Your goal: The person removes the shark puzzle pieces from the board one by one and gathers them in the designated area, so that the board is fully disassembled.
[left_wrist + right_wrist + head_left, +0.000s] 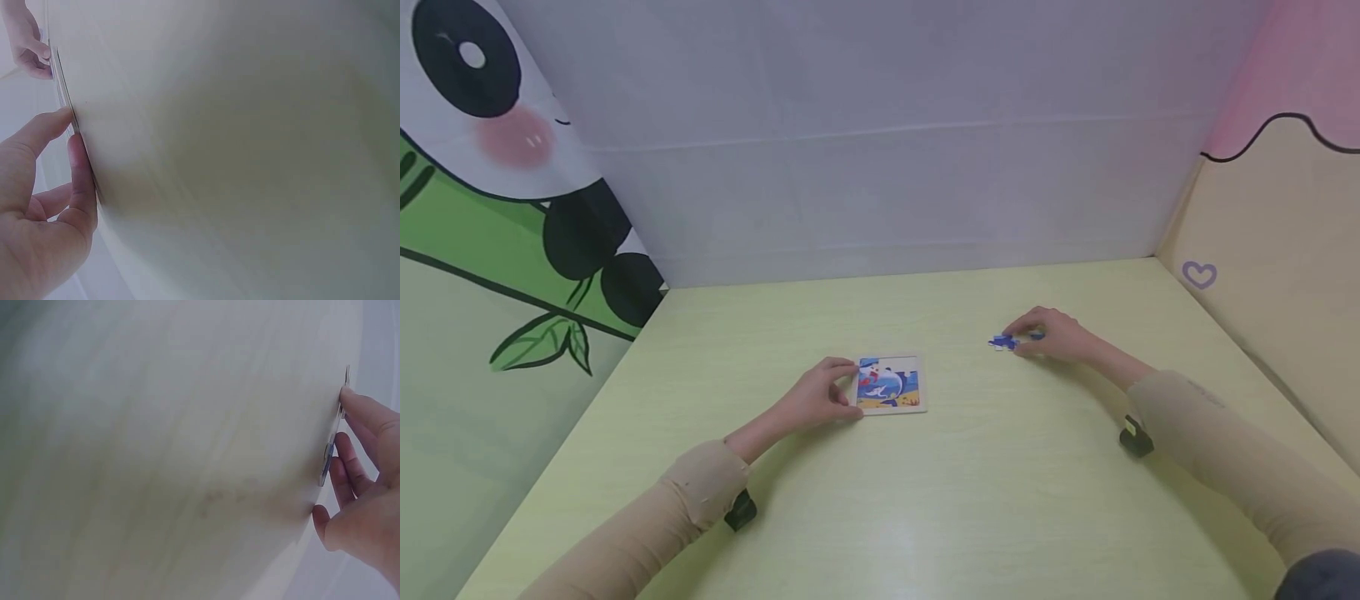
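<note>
A small jigsaw puzzle board point(922, 392) with a pale frame lies on the table, its picture of a white-and-blue dolphin partly filled in, with a pale bare patch at the upper right. My left hand point(815, 397) holds this board at its left edge, thumb near the lower corner and a finger near the upper one. Off to the right, my right hand point(1054, 335) pinches a blue puzzle piece point(1002, 342) between thumb and fingers, low over the table. Another blue piece point(1037, 336) shows partly behind those fingers. In the right wrist view the pieces appear edge-on.
The pale yellow table point(895, 500) runs back to a grey-white cloth wall point(880, 192). A printed panel with a cartoon figure point(512, 150) stands along the left side, and a beige-and-pink panel point(1277, 250) along the right.
</note>
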### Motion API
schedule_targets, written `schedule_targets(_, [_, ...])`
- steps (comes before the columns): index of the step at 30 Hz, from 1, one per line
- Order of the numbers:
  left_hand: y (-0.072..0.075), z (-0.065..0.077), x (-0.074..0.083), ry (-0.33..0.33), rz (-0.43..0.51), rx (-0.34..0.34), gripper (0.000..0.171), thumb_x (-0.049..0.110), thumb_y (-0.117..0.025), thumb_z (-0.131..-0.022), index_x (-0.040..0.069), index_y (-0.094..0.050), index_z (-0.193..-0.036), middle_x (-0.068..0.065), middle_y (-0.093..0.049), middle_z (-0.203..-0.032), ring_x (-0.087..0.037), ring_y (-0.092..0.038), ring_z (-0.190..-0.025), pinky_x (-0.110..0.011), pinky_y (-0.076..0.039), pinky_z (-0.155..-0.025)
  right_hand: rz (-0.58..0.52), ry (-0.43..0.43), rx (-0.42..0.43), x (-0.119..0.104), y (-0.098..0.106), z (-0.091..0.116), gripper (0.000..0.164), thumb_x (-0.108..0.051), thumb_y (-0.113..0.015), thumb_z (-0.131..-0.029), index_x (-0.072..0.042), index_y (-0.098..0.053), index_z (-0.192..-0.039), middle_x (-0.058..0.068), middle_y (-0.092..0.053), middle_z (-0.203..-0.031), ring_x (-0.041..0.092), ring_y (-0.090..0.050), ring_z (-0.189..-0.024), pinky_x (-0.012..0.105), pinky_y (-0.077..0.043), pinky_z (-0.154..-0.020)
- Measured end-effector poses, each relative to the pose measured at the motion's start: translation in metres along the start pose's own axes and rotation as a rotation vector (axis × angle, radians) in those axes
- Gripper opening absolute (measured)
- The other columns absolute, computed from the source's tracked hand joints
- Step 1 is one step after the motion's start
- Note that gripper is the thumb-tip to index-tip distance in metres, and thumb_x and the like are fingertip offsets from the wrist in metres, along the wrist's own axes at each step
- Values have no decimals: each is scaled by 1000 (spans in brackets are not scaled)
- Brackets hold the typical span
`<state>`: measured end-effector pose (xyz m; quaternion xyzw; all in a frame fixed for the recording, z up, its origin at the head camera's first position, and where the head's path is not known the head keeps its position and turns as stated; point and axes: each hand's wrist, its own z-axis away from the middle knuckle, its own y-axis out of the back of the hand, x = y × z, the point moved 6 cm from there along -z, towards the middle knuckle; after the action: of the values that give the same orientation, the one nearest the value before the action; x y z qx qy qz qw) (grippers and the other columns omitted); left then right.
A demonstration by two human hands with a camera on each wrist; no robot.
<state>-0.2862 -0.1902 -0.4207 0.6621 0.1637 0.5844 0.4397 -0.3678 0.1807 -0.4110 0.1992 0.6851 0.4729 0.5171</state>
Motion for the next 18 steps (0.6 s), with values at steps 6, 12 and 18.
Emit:
schedule_targets(6, [0,0,0,-4,8,0,77,15,-83,-79,-2,-47,-144,-20,-42,-150,-7,-61,-78,-18,-51,-71,-13,11,-4,-1,-1,0,36,-19,-73,-89,-14,-69,-124,17,-62,-132,37,-50,-126,63,-32,-103])
schedule_targets(12, [0,0,0,-10,17,-2,76,14,-83,-78,-3,-47,-143,-21,-43,-149,-7,-61,-79,-17,-51,-71,-30,12,-26,-2,-2,1,39,-18,-73,-88,-12,-68,-126,18,-61,-134,38,-47,-128,64,-30,-106])
schedule_targets(18, [0,0,-1,3,21,2,76,15,-83,-79,-2,-48,-143,-19,-43,-150,-7,-61,-79,-18,-51,-70,5,45,-75,-5,-2,-1,50,-22,-77,-85,-11,-63,-132,17,-58,-138,38,-45,-130,67,-28,-107])
